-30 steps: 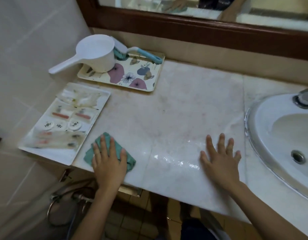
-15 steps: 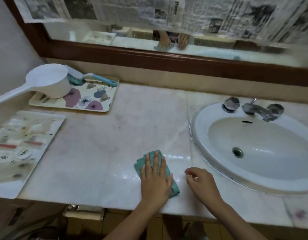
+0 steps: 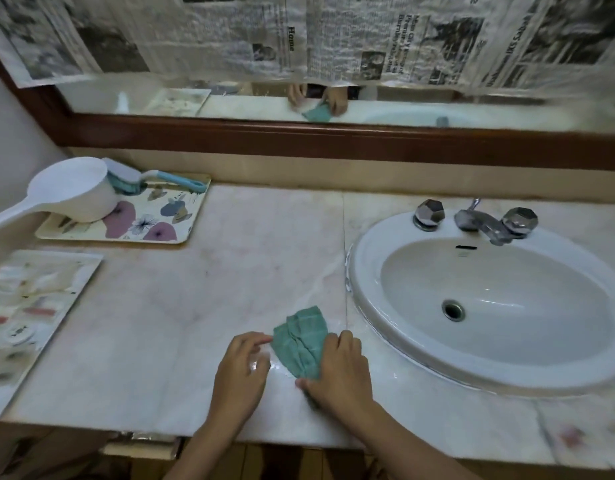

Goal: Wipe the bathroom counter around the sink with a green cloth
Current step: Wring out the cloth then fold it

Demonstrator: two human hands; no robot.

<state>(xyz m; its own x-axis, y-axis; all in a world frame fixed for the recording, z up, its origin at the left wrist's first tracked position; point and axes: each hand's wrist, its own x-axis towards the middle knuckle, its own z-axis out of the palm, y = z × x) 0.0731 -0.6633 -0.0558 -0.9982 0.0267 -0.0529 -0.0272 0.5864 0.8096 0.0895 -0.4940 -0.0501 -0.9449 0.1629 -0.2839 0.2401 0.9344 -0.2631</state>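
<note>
Near the counter's (image 3: 160, 341) front edge the right hand (image 3: 340, 370) grips the bunched green cloth (image 3: 299, 341), the left hand (image 3: 242, 368) seemingly pinching it; wiping bunched could leave streaks.

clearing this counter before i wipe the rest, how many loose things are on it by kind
trays: 2, the floral tray and the white tray
dippers: 1, the white dipper
brushes: 1, the blue-handled brush
cloths: 1, the green cloth
total: 5; the small items on the white tray are too blurred to count
</note>
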